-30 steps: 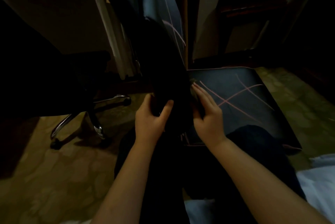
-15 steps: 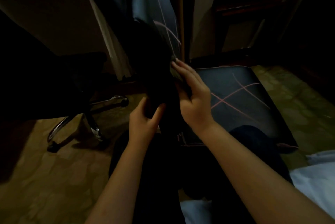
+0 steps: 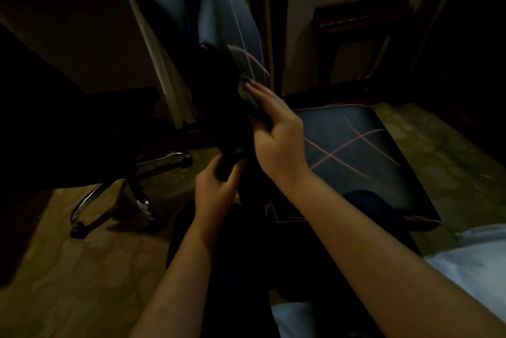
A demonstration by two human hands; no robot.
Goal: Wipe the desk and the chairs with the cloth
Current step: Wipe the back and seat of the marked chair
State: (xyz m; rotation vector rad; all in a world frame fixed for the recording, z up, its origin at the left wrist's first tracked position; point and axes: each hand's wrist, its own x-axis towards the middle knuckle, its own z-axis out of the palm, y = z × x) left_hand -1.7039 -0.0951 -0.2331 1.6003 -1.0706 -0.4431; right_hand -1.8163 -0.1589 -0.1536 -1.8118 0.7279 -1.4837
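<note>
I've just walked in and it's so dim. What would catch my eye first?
Two bare hands in the middle: the right hand presses a small pale cloth against a dark upright chair part, while the left hand grips that part lower down. To the right lies a dark blue seat cushion with crossing pink lines, and at left gleams a chrome swivel-chair base.

Two hands — left hand (image 3: 216,189), right hand (image 3: 279,146) — one cloth (image 3: 242,89), two chairs: patterned chair (image 3: 356,151), swivel chair (image 3: 160,163).

Bare forearms (image 3: 189,263), dark trousers (image 3: 235,250), pale bluish-white top (image 3: 473,263) low down.
</note>
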